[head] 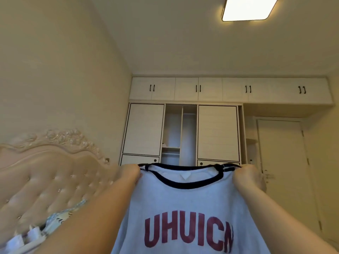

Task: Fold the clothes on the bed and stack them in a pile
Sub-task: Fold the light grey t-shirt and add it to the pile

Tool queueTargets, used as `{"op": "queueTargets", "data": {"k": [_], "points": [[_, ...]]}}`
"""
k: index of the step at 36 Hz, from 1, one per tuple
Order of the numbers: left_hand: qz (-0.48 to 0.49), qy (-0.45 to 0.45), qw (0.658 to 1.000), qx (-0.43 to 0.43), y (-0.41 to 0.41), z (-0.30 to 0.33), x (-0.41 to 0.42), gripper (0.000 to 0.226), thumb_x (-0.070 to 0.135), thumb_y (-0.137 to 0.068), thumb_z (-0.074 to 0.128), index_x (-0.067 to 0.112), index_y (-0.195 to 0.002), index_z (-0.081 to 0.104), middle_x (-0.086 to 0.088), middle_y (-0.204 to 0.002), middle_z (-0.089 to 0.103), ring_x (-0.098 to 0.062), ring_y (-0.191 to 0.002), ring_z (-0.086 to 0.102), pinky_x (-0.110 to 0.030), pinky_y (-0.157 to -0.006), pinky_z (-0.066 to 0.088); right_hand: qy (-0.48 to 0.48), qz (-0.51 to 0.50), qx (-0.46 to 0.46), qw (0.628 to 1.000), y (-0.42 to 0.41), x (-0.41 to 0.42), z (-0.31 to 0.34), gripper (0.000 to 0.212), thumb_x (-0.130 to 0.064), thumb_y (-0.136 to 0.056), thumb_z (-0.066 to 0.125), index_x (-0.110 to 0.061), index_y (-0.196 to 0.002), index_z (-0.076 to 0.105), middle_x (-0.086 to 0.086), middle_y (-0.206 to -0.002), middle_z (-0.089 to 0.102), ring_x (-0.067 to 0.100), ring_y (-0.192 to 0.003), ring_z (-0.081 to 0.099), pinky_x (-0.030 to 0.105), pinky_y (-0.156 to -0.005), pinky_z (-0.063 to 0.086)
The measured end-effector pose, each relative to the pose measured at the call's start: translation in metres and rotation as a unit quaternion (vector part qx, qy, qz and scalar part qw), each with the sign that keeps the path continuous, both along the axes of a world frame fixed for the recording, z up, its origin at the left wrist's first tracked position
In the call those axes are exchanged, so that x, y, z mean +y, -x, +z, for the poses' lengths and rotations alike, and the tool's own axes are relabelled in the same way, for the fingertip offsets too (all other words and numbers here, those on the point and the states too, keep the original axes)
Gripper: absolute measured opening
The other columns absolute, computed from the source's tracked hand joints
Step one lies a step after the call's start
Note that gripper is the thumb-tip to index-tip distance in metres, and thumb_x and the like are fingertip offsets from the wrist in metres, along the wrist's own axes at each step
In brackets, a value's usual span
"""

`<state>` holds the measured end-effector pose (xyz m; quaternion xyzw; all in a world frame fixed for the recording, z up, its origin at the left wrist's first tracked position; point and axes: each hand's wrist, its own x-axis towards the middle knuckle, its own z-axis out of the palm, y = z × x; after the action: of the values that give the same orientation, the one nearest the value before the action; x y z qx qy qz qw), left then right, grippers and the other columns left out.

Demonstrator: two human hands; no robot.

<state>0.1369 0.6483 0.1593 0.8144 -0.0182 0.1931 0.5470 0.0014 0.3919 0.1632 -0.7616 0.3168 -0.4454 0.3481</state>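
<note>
White T-shirt pinched at its shoulders by left hand and right hand, before open wardrobe.

Two bare forearms, no sleeves down to the hands: left hand, right hand. No rings, watch or bracelets visible.
</note>
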Motion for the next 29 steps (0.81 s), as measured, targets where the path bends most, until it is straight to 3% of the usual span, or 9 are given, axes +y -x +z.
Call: {"op": "queueTargets", "data": {"k": [3,5,8,11,13,17,19,21,29], "points": [[0.058,-0.035,0.992,-0.108,0.004,0.008,0.006,0.028,0.012,-0.095,0.044,0.01,-0.114,0.065,-0.015,-0.12,0.063,-0.029,-0.104,0.058,-0.031,-0.084,0.044,0.072,-0.038,-0.02,0.996,0.011,-0.003,0.01,0.025,-0.016,-0.096,0.045,-0.009,-0.103,0.068,0.015,-0.095,0.063,0.029,-0.08,0.053,0.029,-0.066,0.037],[0.081,-0.068,0.97,-0.218,0.017,0.012,0.011,0.02,0.013,-0.093,0.046,0.01,-0.09,0.065,-0.015,-0.095,0.067,-0.028,-0.078,0.052,-0.031,-0.066,0.039,0.126,-0.064,-0.036,0.989,0.024,-0.006,0.018,0.026,-0.017,-0.095,0.043,-0.013,-0.1,0.069,0.012,-0.087,0.061,0.026,-0.074,0.048,0.028,-0.062,0.034],[0.115,-0.1,0.935,-0.321,0.038,0.032,0.015,0.021,0.016,-0.095,0.045,0.009,-0.079,0.057,-0.01,-0.076,0.06,-0.027,-0.069,0.046,-0.033,-0.057,0.029,0.161,-0.076,-0.088,0.98,0.038,-0.015,0.031,0.027,-0.02,-0.094,0.043,-0.018,-0.099,0.069,0.01,-0.082,0.061,0.028,-0.075,0.052,0.028,-0.059,0.033],[0.115,-0.134,0.894,-0.413,0.058,0.056,0.02,0.019,0.01,-0.095,0.042,0.01,-0.094,0.062,-0.01,-0.093,0.062,-0.028,-0.077,0.05,-0.035,-0.062,0.032,0.188,-0.078,-0.157,0.966,0.049,-0.014,0.047,0.027,-0.023,-0.096,0.044,-0.019,-0.106,0.069,0.014,-0.092,0.064,0.032,-0.085,0.054,0.031,-0.067,0.037],[0.106,-0.143,0.873,-0.455,0.07,0.068,0.021,0.031,0.004,-0.095,0.041,0.011,-0.118,0.06,-0.011,-0.117,0.06,-0.032,-0.1,0.055,-0.036,-0.078,0.038,0.214,-0.061,-0.195,0.955,0.054,-0.007,0.059,0.031,-0.027,-0.097,0.046,-0.022,-0.12,0.065,0.016,-0.109,0.061,0.035,-0.101,0.053,0.034,-0.074,0.04],[0.077,-0.14,0.86,-0.485,0.088,0.08,0.012,0.071,0.026,-0.095,0.053,0.015,-0.152,0.013,-0.006,-0.159,0.014,-0.027,-0.143,0.018,-0.038,-0.117,0.017,0.313,-0.005,-0.201,0.928,0.058,0.014,0.073,0.08,-0.047,-0.086,0.058,-0.025,-0.152,0.018,0.01,-0.147,0.037,0.026,-0.14,0.023,0.044,-0.109,0.025],[0.097,-0.135,0.851,-0.497,0.091,0.078,0.007,0.097,0.046,-0.086,0.062,0.018,-0.153,-0.003,-0.003,-0.161,-0.008,-0.025,-0.145,0.008,-0.039,-0.118,0.004,0.356,-0.014,-0.183,0.917,0.055,0.023,0.074,0.103,-0.061,-0.077,0.058,-0.03,-0.151,-0.008,0.004,-0.153,0.027,0.022,-0.144,0.012,0.05,-0.115,0.007],[0.111,-0.098,0.853,-0.5,0.09,0.071,0.003,0.113,0.058,-0.077,0.065,0.02,-0.151,-0.012,-0.001,-0.159,-0.018,-0.026,-0.146,0.007,-0.042,-0.117,0.008,0.378,-0.033,-0.179,0.908,0.048,0.026,0.068,0.112,-0.069,-0.071,0.055,-0.034,-0.147,-0.019,0.0,-0.153,0.027,0.02,-0.144,0.01,0.055,-0.114,0.0],[0.075,-0.202,0.883,-0.418,0.029,-0.035,-0.026,0.123,0.071,-0.067,0.059,0.023,-0.15,-0.018,0.006,-0.156,-0.026,-0.029,-0.147,0.001,-0.053,-0.112,0.022,0.371,-0.055,-0.06,0.925,-0.001,-0.012,-0.028,0.116,-0.074,-0.069,0.053,-0.028,-0.149,-0.017,0.002,-0.156,0.021,0.023,-0.145,0.005,0.062,-0.111,-0.003]]}}
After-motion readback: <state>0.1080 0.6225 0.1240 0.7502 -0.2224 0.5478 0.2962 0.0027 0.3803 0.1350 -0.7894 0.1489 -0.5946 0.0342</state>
